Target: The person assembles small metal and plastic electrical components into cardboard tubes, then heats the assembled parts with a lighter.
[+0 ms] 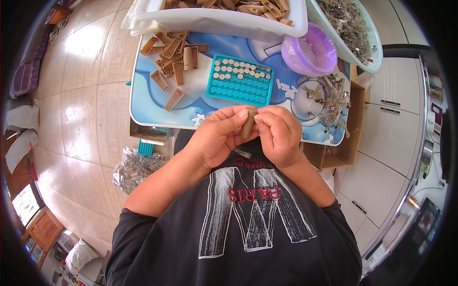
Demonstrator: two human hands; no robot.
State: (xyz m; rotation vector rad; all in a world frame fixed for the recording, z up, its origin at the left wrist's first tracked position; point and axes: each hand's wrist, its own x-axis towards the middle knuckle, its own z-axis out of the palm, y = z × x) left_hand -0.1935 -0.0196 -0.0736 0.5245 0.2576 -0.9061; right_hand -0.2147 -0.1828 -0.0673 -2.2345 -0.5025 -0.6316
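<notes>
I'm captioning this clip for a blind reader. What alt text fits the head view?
Both hands, left hand and right hand, hold a small tan plastic piece above a low blue table. The table holds loose tan pieces, a teal tray partly filled with small white caps, a purple bowl and a tangle of wired parts.

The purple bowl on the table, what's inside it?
The purple bowl holds a handful of small white pieces on its bottom. Its near wall hides part of the inside, so any more there cannot be seen.
</notes>
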